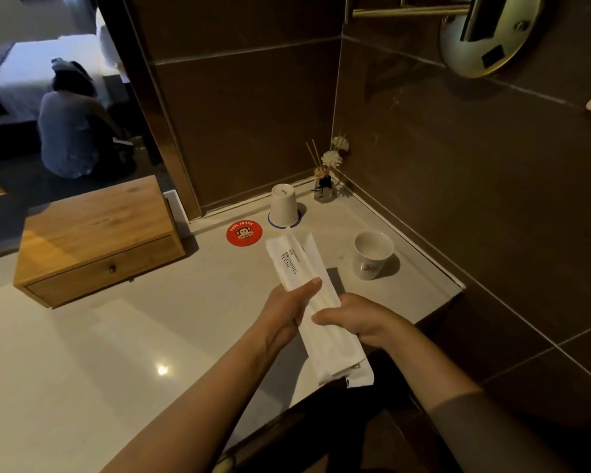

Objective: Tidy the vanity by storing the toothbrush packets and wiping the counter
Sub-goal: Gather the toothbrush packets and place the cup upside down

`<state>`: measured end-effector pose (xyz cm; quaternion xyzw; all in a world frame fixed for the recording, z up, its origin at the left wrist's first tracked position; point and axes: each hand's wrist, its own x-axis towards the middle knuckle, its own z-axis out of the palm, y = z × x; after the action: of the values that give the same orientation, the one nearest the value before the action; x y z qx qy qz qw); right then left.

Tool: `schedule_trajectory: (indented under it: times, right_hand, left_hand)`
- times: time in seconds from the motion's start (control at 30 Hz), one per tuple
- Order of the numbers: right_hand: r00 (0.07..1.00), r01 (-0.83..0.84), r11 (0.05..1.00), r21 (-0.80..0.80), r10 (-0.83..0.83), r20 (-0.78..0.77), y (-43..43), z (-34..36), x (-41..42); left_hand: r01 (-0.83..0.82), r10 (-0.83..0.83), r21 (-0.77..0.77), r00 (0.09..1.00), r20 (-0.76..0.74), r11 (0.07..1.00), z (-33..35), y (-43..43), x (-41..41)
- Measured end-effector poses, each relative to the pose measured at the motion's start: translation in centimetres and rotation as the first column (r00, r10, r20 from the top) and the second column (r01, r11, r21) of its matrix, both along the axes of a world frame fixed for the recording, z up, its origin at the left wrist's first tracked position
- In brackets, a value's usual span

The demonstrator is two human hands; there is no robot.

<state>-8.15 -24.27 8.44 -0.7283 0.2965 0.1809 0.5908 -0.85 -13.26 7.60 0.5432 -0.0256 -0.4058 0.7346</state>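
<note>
Both hands grip 2 stacked toothbrush packets (309, 291) above the counter (116, 353): left hand (289, 310) with thumb over the middle, right hand (354, 319) curled on the near part. The packets' long axis runs away from the fingers; the wooden drawer box (96, 240) sits far left, nearer the left hand.

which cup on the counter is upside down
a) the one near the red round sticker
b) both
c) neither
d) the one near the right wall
a: the cup by the red sticker stands on its rim with its base up, while the cup near the right wall sits open side up.
</note>
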Motion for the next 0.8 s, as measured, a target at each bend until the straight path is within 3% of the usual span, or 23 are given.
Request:
schedule_trajectory:
  times: [0.2, 0.3, 0.43, 0.8]
  right_hand:
    - [0.999, 0.036, 0.998, -0.054, -0.035, 0.029, -1.7, -0.5, -1.4]
    - [0.961, 0.267, 0.954, -0.136, -0.254, 0.108, -4.7, -2.6, -1.5]
    - [0.846, 0.53, 0.795, -0.295, -0.475, 0.242, -8.3, -5.0, -0.9]
    - [0.825, 0.535, 0.795, -0.286, -0.418, 0.381, -10.9, -9.0, 3.4]
  left_hand:
    - [-0.048, 0.047, -0.012, 0.996, -0.071, 0.999, 0.0, -1.0, -0.2]
    - [-0.086, 0.088, 0.027, 0.988, -0.124, 0.996, -0.1, -1.1, 0.6]
    - [-0.079, 0.091, 0.092, 0.987, -0.129, 0.993, -0.9, -0.4, 1.3]
    - [-0.18, 0.199, 0.168, 0.975, -0.1, 0.969, -2.0, 1.4, 2.5]
